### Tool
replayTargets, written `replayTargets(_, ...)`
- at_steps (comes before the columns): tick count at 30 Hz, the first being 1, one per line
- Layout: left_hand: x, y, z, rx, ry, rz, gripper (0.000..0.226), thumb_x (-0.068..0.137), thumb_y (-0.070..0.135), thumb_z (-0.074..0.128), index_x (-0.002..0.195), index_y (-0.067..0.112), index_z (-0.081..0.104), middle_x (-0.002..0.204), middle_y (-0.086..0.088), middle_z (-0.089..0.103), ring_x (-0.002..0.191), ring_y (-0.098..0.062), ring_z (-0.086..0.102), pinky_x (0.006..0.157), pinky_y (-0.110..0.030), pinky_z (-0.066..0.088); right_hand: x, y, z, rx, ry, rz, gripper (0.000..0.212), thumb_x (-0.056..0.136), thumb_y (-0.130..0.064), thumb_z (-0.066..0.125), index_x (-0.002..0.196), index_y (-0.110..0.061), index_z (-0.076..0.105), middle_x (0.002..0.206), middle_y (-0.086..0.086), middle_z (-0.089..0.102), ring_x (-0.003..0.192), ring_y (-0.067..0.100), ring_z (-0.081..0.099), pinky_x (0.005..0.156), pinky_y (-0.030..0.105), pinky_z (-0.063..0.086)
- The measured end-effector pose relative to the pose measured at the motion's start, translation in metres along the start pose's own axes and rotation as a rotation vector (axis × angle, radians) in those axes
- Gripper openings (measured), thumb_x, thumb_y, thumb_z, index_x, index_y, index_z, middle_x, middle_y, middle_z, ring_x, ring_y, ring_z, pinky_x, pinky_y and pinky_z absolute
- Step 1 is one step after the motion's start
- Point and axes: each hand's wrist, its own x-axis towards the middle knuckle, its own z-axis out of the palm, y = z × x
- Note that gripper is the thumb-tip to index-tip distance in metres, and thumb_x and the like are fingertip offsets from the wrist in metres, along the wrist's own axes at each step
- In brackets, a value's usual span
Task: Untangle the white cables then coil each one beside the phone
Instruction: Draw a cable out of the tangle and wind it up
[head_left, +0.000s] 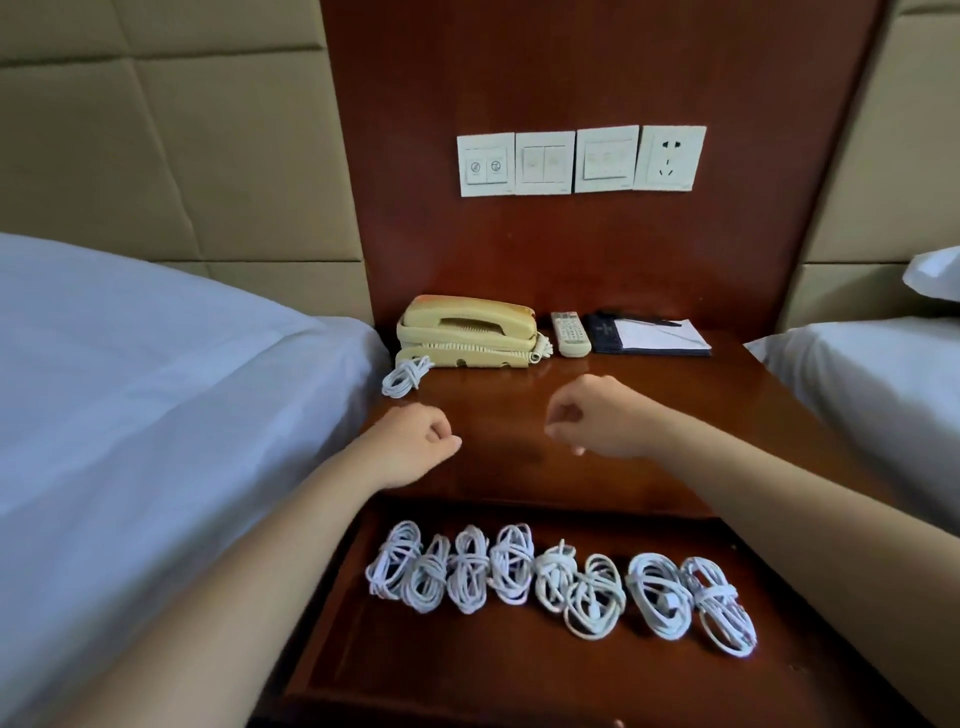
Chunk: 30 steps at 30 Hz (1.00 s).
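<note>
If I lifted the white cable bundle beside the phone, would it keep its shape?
Probably floppy: the white cable bundle is thin cord in loose loops, so they would likely sag. It looks light for its size. Pushed across the glossy tabletop, it should slide, not roll.

wooden nightstand (649, 415) between two beds (130, 389); padded wall (156, 130)

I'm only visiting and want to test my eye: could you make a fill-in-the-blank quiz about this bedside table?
1. The open wooden drawer holds ___ coiled white cable bundles.
2. One white cable coil lies on the tabletop beside the beige corded ___.
3. The white remote control lies just left of the white ___ with a black pen on it.
Missing words: eight; telephone; notepad.
</note>
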Motion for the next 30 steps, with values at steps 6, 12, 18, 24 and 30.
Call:
replayTargets(6, 0.042, -0.06, 0.001, -0.168, 0.253, -0.124, 0.027, 0.089, 0.019, 0.059, 0.116, 0.016, 0.062, 0.124, -0.008, 0.049, 0.112, -0.026, 0.055, 0.094, -0.029, 0.042, 0.08, -0.028, 0.033, 0.152, -0.011, 0.038, 0.011, 0.093, -0.024, 0.057, 0.089, -0.015, 0.062, 0.074, 0.003, 0.068, 0.064, 0.011, 0.062, 0.07, 0.03, 0.053)
replayTargets(12, 0.074, -0.08, -0.002, -0.234, 0.242, -0.184, 0.058, 0.096, 0.026, 0.05, 0.146, 0.011, 0.025, 0.149, -0.01, 0.03, 0.135, -0.026, 0.034, 0.102, -0.03, 0.032, 0.144, -0.046, 0.062, 0.513, 0.06, 0.217, 0.024, 0.093, -0.021, 0.059, 0.107, -0.002, 0.06, 0.078, 0.008, 0.064, 0.082, 0.028, 0.07, 0.075, 0.038, 0.059)
replayTargets(18, 0.094, -0.087, 0.006, -0.25, 0.279, -0.184, 0.03, 0.097, 0.026, 0.045, 0.125, 0.015, 0.048, 0.129, -0.007, 0.051, 0.122, -0.026, 0.048, 0.093, -0.034, 0.037, 0.176, -0.065, 0.083, 0.585, 0.181, 0.227, 0.054, 0.089, -0.025, 0.063, 0.136, -0.009, 0.044, 0.102, 0.012, 0.058, 0.079, 0.027, 0.067, 0.075, 0.043, 0.058)
replayTargets(24, 0.096, -0.088, 0.01, -0.327, 0.366, -0.2, 0.02, 0.094, 0.027, 0.049, 0.107, 0.019, 0.062, 0.108, -0.003, 0.065, 0.106, -0.023, 0.058, 0.093, -0.045, 0.046, 0.187, -0.073, 0.088, 0.576, 0.219, 0.241, 0.016, 0.09, -0.024, 0.061, 0.08, -0.011, 0.062, 0.076, 0.006, 0.062, 0.07, 0.025, 0.066, 0.074, 0.044, 0.058)
replayTargets(30, 0.078, -0.076, 0.004, -0.65, 0.483, -0.182, 0.017, 0.091, 0.012, 0.057, 0.079, 0.022, 0.064, 0.082, 0.002, 0.057, 0.087, -0.013, 0.053, 0.08, -0.026, 0.041, 0.171, -0.071, 0.091, 0.712, 0.291, 0.307, 0.02, 0.09, -0.023, 0.062, 0.093, -0.004, 0.063, 0.069, 0.005, 0.063, 0.061, 0.017, 0.063, 0.063, 0.032, 0.059)
